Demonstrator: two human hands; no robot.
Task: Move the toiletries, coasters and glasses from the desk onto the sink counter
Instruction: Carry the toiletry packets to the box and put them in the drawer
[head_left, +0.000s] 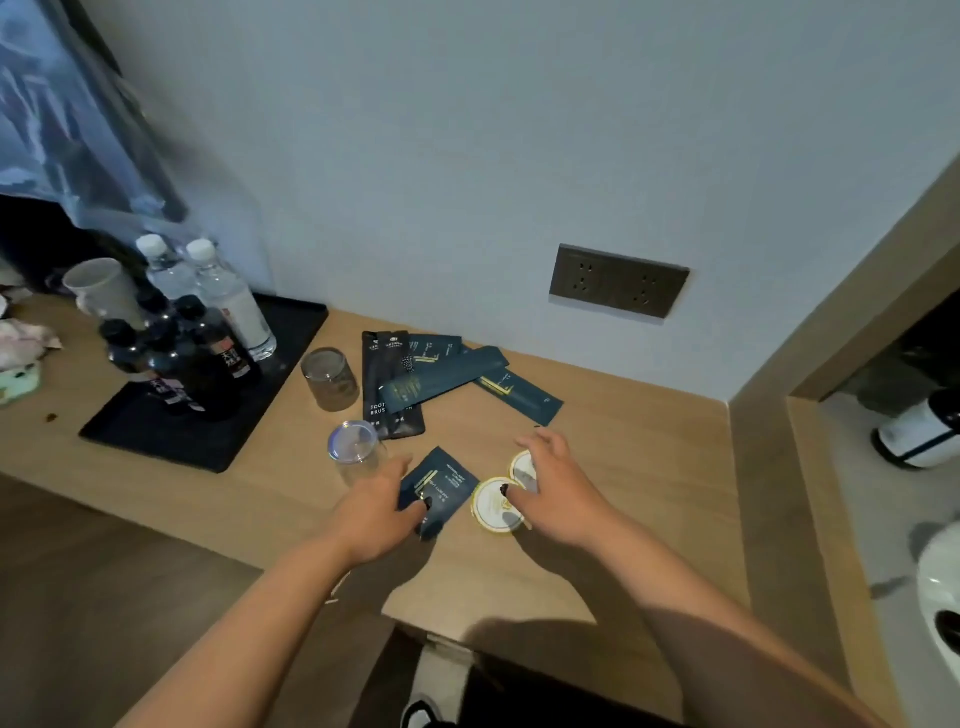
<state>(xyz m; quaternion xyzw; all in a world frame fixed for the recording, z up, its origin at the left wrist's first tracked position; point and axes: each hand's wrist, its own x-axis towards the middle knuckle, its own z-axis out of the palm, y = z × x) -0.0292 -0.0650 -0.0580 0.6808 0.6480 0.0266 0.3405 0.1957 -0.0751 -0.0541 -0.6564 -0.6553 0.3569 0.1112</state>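
Wood-grain desk (597, 519) along a pale wall carries the whole set of hotel amenities, none of it yet moved to the sink counter. Largest on it, a black tray (218, 431) holds dark bottles (176, 358) and two clear water bottles (228, 301), apart from the task. Beside the tray stand two drinking glasses, one upturned (330, 380) and one nearer the desk's front edge (357, 449); both look rigid, smooth and breakable, best taken around the wall rather than the rim. Behind them lies a fan of long dark toiletry packets (447, 371), light, flat and likely slippery against each other. Nearer the front, the left hand (376, 512) pinches a small square dark sachet (441, 488) between thumb and fingers, the sachet just lifting off or resting on the wood; which, cannot be told. The right hand (556, 483) hovers with fingers loosely spread over two round white coasters (496, 506), gold-rimmed, which overlap. Thin and stiff, these probably need a fingernail under an edge, or a slide to the desk's lip.
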